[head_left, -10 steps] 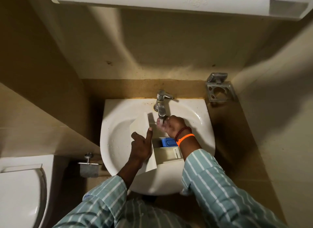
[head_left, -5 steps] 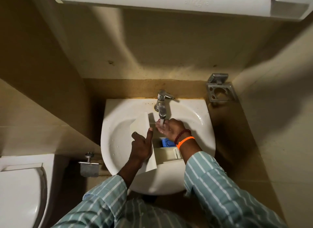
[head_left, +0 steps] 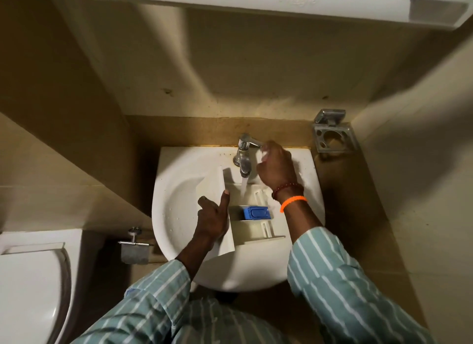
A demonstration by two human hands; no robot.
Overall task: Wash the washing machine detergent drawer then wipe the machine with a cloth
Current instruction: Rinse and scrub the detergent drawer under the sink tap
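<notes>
The drawer (head_left: 252,215) is lying in the sink (head_left: 176,215) under the tap (head_left: 243,155), water running into it. Your left hand (head_left: 213,219) is gripping its front panel, fingers curled. Your right hand (head_left: 275,164) is grasping the tap lever.

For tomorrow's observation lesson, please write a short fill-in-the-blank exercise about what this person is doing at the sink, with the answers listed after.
1. Water from the tap runs into the detergent drawer, which lies in the ____.
2. The right hand is at the tap's ____.
3. The left hand holds the drawer, thumb pointing up along its front panel; the insert inside the drawer is coloured ____.
4. The band on the right wrist is ____.

Answers: sink; lever; blue; orange
</notes>
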